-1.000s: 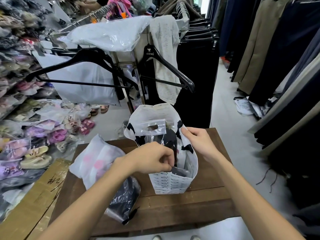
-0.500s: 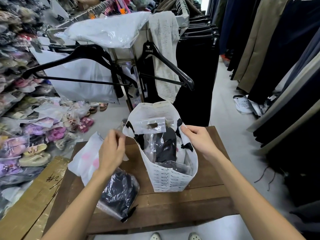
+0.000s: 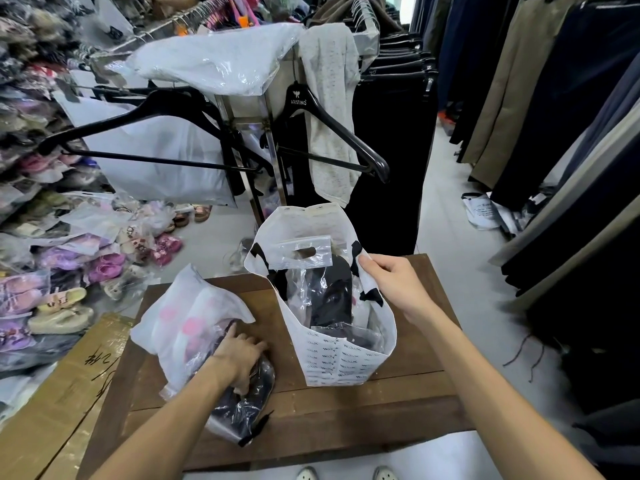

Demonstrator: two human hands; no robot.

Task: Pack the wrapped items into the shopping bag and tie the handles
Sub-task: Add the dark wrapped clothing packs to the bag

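Observation:
A white printed shopping bag (image 3: 341, 362) stands upright on the wooden table (image 3: 346, 414). A clear-wrapped black item (image 3: 329, 292) with a punched handle sticks out of its mouth. My right hand (image 3: 394, 282) pinches the bag's right rim and holds it apart. To the left lies a white wrapped packet with pink spots (image 3: 187, 320), partly over a dark item in clear plastic (image 3: 242, 407). My left hand (image 3: 239, 358) reaches under the white packet and presses onto the dark wrapped item, fingers curled around it.
A clothes rack (image 3: 263, 133) with black hangers (image 3: 325, 133) and a plastic-wrapped garment stands just behind the table. Bagged sandals (image 3: 65, 299) pile up on the left floor. A cardboard box (image 3: 52, 393) sits beside the table's left edge. Hanging trousers (image 3: 554, 98) line the right.
My left hand left the bag's mouth, swung left above the white packet, and now has dropped onto the dark wrapped item under it. My right hand stayed on the rim.

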